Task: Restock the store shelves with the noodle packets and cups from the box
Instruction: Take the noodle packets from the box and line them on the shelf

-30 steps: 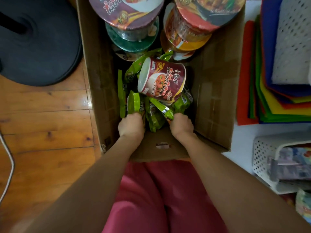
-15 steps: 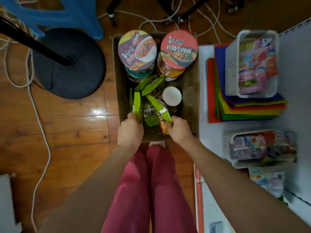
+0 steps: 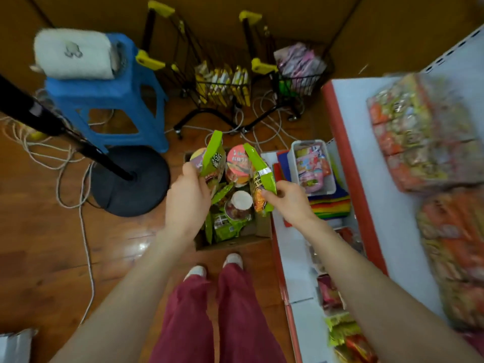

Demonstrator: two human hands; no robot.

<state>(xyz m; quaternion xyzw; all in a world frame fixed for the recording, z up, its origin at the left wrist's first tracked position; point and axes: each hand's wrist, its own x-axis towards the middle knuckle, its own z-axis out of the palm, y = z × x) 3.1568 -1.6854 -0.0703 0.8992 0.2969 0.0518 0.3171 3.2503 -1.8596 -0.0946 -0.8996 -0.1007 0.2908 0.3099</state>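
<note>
You hold two noodle packets above the box, one in each hand. Both are flat, oblong pouches of glossy, crinkled film, lime green along the sealed edges, with printed fronts. Your left hand (image 3: 187,203) shows its back to the camera, fingers curled round the near end of the left packet (image 3: 212,159), which stands out of the fist with its sealed top edge on the far side. Your right hand (image 3: 290,203) pinches the right packet (image 3: 262,183) at its near right corner between thumb and curled fingers. That pouch slants away to the far left from the pinch, with a white barcode strip across it. The two packets are close but apart, their far ends nearer together than their near ends.

The box (image 3: 233,242) is brown matte cardboard, open-topped, on the floor just beyond your shoes (image 3: 231,259) and just beside the shelf's red edge. In it, more green packets (image 3: 225,225) lie in a loose heap at the near end. A cup (image 3: 242,203) lies on its side showing a white round end, and upright cups (image 3: 237,159) with round printed lids fill the far end.

Both forearms (image 3: 146,279) are bare and stretch forward from the near edge, converging over the box with wrists roughly level. The shelf (image 3: 366,163) to the right is smooth white with a red front edge. The floor (image 3: 52,231) is shiny wooden boards
</note>
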